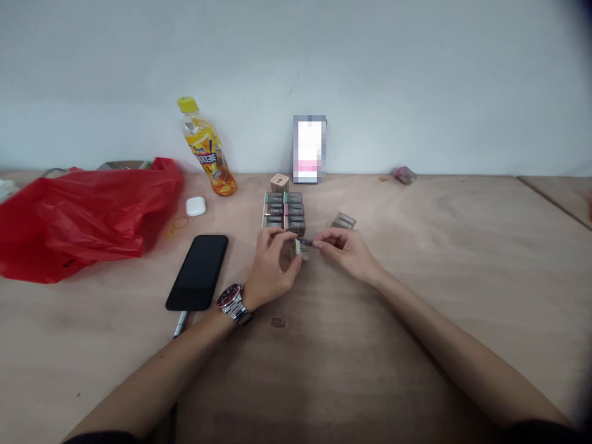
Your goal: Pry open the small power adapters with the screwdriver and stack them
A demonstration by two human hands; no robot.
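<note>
My left hand (pixel 274 265), with a metal watch on its wrist, pinches a small clear case with a pale green side (pixel 298 249). Close on its right, my right hand (pixel 345 250) has its thumb and index finger closed on a thin dark piece (pixel 306 243) that reaches the case. Just behind my left hand, several smoky clear cases (pixel 283 210) stand in two columns. Another smoky case (pixel 345 220) lies on the table behind my right hand. A tan box (pixel 280 181) sits behind the columns.
A tilted drink bottle (pixel 208 151) and a lit phone (pixel 309 150) lean against the wall. On the left are a red bag (pixel 92 216), a white earbud case (pixel 195 206), rubber bands (pixel 178 225) and a cabled black phone (pixel 198 271). A small crumpled wrapper (pixel 404 175) lies at the back right.
</note>
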